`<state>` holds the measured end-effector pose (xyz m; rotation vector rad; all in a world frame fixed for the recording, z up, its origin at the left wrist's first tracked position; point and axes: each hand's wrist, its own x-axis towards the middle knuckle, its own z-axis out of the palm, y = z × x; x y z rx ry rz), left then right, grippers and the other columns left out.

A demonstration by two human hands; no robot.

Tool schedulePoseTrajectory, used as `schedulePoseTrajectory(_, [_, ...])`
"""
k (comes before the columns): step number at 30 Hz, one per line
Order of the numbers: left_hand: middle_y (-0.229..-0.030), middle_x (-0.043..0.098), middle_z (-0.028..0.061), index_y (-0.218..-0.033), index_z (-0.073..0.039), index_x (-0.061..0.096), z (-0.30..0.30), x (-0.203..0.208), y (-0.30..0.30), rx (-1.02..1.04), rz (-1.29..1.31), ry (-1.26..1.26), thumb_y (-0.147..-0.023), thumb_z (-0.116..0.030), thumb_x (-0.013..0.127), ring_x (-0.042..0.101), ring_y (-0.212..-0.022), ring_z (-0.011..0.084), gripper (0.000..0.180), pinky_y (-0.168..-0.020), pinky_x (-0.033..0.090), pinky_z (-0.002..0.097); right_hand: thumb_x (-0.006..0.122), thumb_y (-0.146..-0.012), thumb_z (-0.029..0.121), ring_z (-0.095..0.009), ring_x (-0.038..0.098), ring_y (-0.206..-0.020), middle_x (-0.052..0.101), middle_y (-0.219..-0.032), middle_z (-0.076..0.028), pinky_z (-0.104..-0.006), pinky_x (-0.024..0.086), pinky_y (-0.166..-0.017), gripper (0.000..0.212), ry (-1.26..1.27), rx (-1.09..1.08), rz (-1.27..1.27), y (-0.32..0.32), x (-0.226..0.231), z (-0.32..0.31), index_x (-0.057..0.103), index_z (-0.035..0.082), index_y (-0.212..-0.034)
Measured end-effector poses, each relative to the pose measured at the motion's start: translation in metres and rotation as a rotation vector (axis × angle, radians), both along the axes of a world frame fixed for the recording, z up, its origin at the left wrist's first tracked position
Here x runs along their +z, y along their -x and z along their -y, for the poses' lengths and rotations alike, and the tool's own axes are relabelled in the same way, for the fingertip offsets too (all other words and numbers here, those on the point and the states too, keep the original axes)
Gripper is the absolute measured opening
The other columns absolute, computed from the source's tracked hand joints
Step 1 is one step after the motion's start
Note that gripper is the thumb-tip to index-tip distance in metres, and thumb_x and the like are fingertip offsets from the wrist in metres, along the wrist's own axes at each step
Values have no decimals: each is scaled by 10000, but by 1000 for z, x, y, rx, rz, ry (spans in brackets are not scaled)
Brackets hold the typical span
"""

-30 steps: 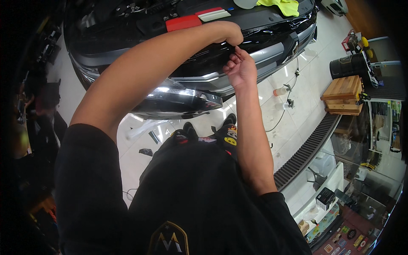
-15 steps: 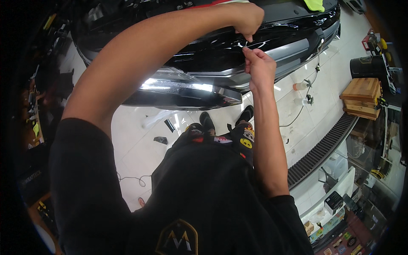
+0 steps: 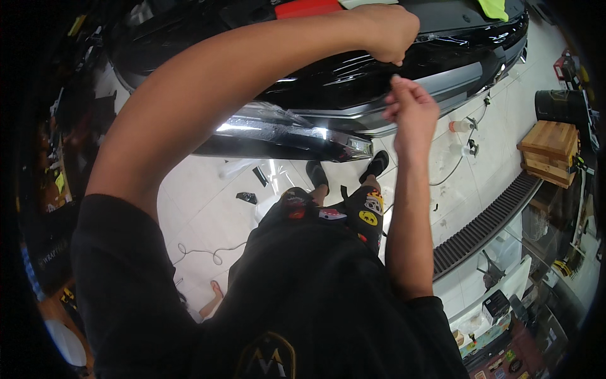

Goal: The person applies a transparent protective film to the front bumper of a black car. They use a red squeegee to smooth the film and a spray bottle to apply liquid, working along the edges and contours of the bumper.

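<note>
Both my hands are over the glossy black front bumper (image 3: 341, 77) of a car. My left hand (image 3: 392, 36) reaches across from the left, its fingers closed in a pinch pointing down. Just below it, my right hand (image 3: 415, 114) is closed too, with thumb and forefinger pinched upward. The fingertips are close together but apart. Whatever they hold, perhaps something thin and clear, is too small to make out. Wrinkled, shiny clear film (image 3: 268, 117) lies along the lower bumper, left of my right hand.
A red cloth or pad (image 3: 306, 8) and a yellow-green cloth (image 3: 494, 9) lie on the car. Spray bottles (image 3: 462, 126) and a hose (image 3: 449, 169) are on the tiled floor at right, near a wooden step box (image 3: 548, 145). Another person's foot (image 3: 216, 290) shows lower left.
Both hands have moved a little to the right along the bumper, still pinched and close together. The view has shifted slightly, showing more of the red cloth and the other person's foot.
</note>
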<state>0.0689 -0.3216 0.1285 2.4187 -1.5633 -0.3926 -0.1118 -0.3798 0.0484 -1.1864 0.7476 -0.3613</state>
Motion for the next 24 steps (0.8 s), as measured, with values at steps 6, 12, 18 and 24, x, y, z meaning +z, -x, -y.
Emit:
schedulePoseTrajectory(6, [-933,792,141,-1009,-53,815,1,11,-4,-80,-141,-143,-871,-270,847,756,-940,333,259,-824,580,444,752,-1001,147,-117,595,-542,748,-959,-124,-260,448,-510,365,-118,-189,158,-5,7,-29,611,-17,-1294])
schedulePoseTrajectory(12, [-732,620,95,-842,-31,628,4,14,1,-40,-197,-131,-917,-168,809,598,-734,239,239,-693,471,412,714,-1026,184,-95,508,-539,688,-915,-55,-261,391,-517,234,-334,-115,254,-9,1,-4,652,39,-1199])
schedulePoseTrajectory(18, [-745,616,79,-857,-43,650,5,1,-11,96,-346,-148,-914,-137,788,580,-754,226,177,-715,460,384,766,-1005,191,-99,491,-501,653,-808,-54,-261,374,-479,182,-514,66,199,-6,18,-23,671,37,-1027])
schedulePoseTrajectory(24, [-753,683,138,-839,-16,676,10,16,-1,-171,-41,-96,-849,-137,843,677,-755,307,206,-688,509,435,809,-973,153,-94,510,-474,667,-723,-54,-243,384,-474,223,-98,-15,80,-15,3,-31,660,36,-855])
